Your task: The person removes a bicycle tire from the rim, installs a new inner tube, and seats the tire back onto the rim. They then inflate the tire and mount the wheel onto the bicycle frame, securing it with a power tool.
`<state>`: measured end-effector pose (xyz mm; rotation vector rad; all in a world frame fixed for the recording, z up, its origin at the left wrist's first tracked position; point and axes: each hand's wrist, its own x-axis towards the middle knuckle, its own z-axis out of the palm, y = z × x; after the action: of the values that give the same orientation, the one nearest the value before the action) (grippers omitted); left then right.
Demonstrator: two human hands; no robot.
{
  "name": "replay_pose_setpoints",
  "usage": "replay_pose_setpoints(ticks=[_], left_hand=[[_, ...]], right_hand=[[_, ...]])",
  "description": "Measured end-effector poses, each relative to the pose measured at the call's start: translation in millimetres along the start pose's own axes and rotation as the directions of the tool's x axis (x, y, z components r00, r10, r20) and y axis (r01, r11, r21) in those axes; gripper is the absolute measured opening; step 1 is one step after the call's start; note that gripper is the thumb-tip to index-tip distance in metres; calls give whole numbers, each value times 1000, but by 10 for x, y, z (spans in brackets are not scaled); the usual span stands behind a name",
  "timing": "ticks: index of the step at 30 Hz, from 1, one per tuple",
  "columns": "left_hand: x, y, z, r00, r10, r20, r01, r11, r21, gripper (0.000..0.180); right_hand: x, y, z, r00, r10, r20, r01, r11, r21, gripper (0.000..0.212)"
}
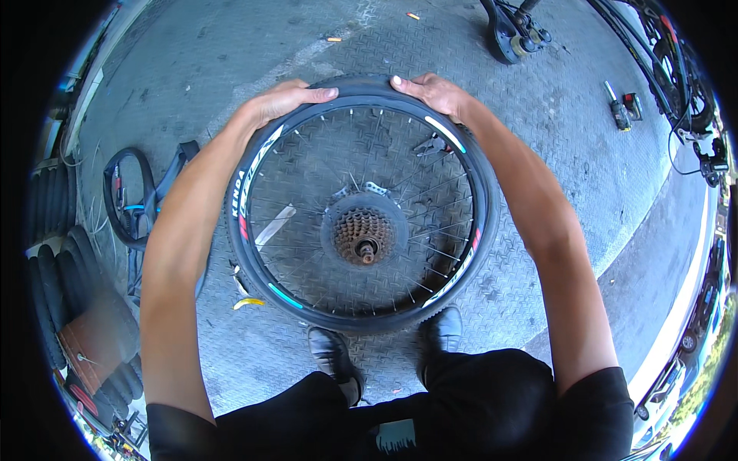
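A bicycle wheel with a black tyre and a dark rim is between my arms, in front of my shoes. Its rusty cassette faces up, with the axle end poking out of the middle. At the far side of the tyre, my left hand grips left of centre, thumb lying along the rubber. Right of centre, my right hand holds the same tyre with its thumb on top. The fingers of both hands curl over the outer edge and are partly hidden.
Pliers show through the spokes. Black inner tubes lie on the left floor, near stacked tyres. A yellow strip lies near the wheel. A saddle, a power tool and a bicycle are at the far right.
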<state>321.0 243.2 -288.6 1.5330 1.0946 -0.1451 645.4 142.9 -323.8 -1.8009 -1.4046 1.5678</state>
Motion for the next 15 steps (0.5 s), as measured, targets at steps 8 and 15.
replay_pose_setpoints(ticks=[8,15], left_hand=[[34,-95,-1,998,55,-17,-56,996,-62,81],[3,-61,30,981,120,-149,-113,992,52,84]], right_hand=[[56,78,-20,997,20,73,-22,999,30,104],[-48,-74,-124,998,-31,-55,14,960,-281,112]])
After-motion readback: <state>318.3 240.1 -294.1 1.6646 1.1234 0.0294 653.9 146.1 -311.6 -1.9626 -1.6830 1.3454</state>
